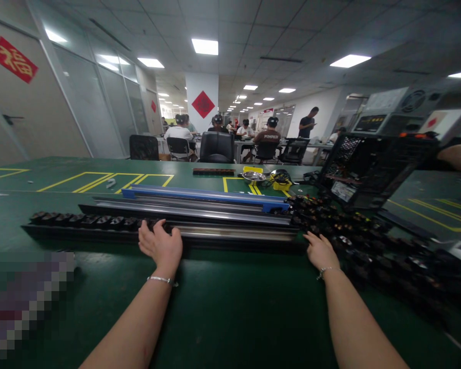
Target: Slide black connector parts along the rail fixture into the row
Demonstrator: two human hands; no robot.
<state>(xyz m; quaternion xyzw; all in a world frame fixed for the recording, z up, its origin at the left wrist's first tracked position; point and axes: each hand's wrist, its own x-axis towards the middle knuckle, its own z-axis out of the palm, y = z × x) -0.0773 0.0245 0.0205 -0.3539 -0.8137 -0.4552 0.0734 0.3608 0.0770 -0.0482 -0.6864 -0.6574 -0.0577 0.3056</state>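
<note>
A long black channel (238,245) lies across the green table, its left part lined with a row of small black parts (90,220). My left hand (162,247) is over the right end of that row, fingers spread and thumb apart; the fingertips touch the row or hover just above it, and partly hide it. By the channel's right end is my right hand (323,252), fingers stretched out at the edge of a big heap of small black parts (392,248). Nothing shows in this hand. Behind the channel lie another dark channel (200,209) and a blue-edged rail (203,193).
An opened computer case (372,169) stands behind the heap, with a person's arm (459,156) beside it. Farther back are a metal dish (254,177), black cables (280,178) and a short dark strip (213,171). A pixelated object (26,302) is at left. People sit at far desks.
</note>
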